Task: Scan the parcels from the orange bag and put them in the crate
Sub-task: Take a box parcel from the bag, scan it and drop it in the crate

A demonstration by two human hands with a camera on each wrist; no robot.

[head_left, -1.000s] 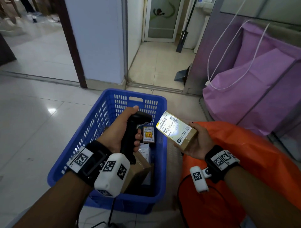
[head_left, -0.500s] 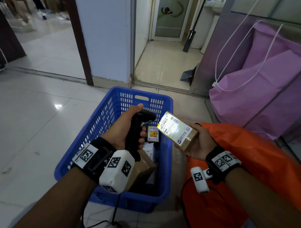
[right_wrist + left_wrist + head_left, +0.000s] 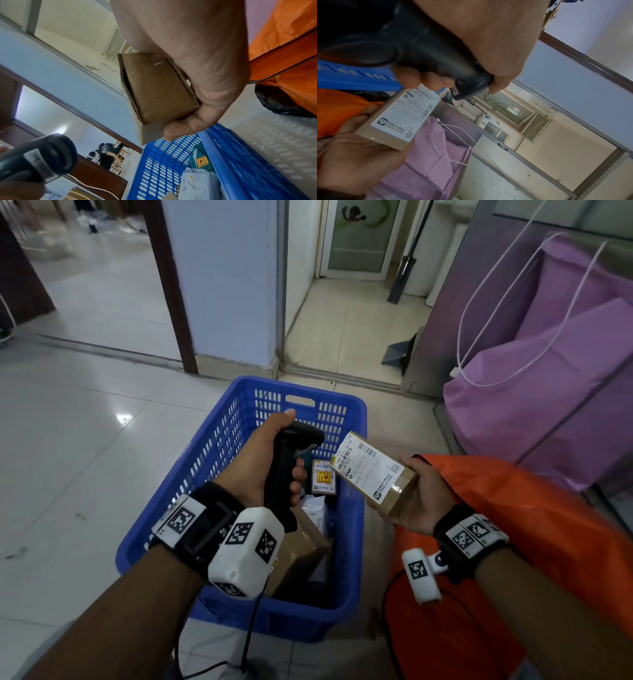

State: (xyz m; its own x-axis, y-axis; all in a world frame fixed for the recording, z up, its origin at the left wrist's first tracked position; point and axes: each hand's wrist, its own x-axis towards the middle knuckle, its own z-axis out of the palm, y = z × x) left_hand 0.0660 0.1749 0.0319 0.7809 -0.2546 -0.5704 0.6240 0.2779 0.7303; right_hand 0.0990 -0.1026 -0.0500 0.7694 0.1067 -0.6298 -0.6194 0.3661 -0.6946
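My left hand (image 3: 263, 467) grips a black barcode scanner (image 3: 291, 460) above the blue crate (image 3: 219, 446), its head aimed right at a small cardboard parcel (image 3: 373, 474) with a white label. My right hand (image 3: 421, 501) holds that parcel from underneath, at the crate's right rim. In the left wrist view the scanner (image 3: 426, 56) points at the parcel label (image 3: 406, 115). The right wrist view shows the parcel's brown end (image 3: 157, 89) in my fingers. The orange bag (image 3: 513, 542) lies to the right. Several parcels (image 3: 301, 549) lie in the crate.
A purple cloth bag (image 3: 548, 378) with a white cord stands at the back right against a metal frame. A blue-white pillar (image 3: 222, 285) rises behind the crate. The scanner's black cable (image 3: 250, 635) hangs down near the crate's front edge. Glossy tiled floor spreads left.
The bright scanner light on the parcel label has gone out. Both hands stay almost in place; the view has shifted slightly.
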